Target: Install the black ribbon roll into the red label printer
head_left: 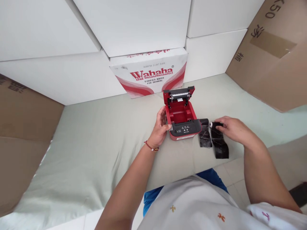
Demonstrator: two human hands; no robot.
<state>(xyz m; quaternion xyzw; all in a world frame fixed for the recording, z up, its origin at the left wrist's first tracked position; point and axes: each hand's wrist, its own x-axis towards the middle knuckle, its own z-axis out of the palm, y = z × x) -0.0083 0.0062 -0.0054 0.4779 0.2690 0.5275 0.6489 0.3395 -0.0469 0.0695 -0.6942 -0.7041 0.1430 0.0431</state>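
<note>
A small red and black label printer stands on the cloth with its lid raised, showing the red hollow inside. My left hand grips its left side, thumb on the front left corner, fingers along the wall. To the right of the printer, my right hand pinches a black roll with a white core end. From the roll a loose black strip trails toward me. A second wrinkled black piece lies between the printer and the roll; whether it joins the roll I cannot tell.
A pale green cloth covers the surface. Behind the printer sits a white and red Wahaha water carton, with large white boxes around it. Brown cardboard boxes flank the left and right. The surface's front edge runs near my body.
</note>
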